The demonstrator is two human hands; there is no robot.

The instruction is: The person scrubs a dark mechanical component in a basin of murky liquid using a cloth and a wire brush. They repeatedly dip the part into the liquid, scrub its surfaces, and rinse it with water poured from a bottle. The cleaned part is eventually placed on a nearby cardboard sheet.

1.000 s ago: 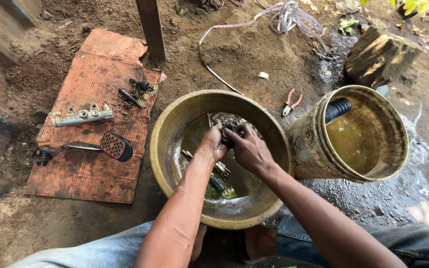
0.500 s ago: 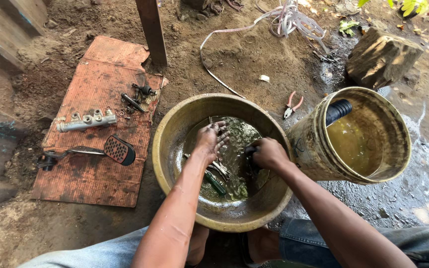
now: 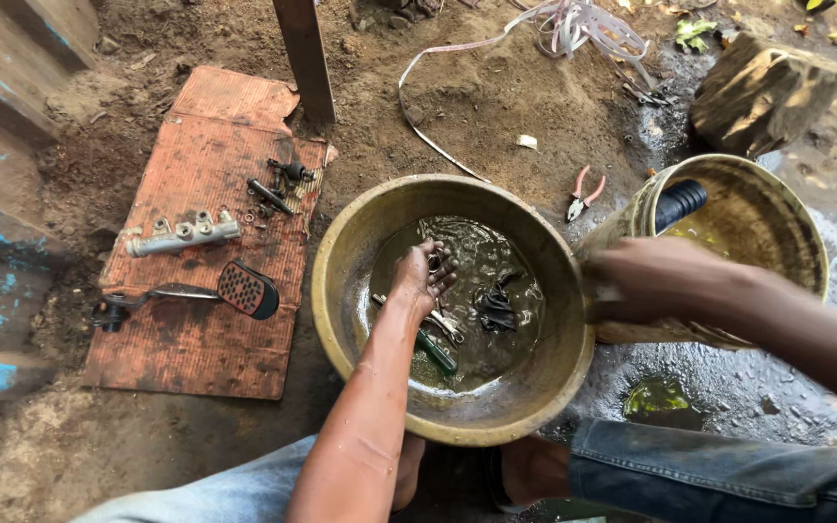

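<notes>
A wide yellow-brown basin holds dark oily liquid with small metal parts, a black crumpled piece and a green-handled tool. My left hand reaches into the basin, fingers apart, fingertips among the small metal parts. My right hand is blurred and lies against the near left wall of a tilted yellowish bucket. I cannot tell whether it grips the bucket. A black handle pokes out of the bucket.
Left of the basin, reddish cardboard carries a grey metal cylinder body, a black pedal and small bolts. Red-handled pliers lie on the dirt. A wooden block, a post and white strapping sit farther off.
My right hand has left the basin and swung right to the bucket's side. My left hand stays in the basin liquid.
</notes>
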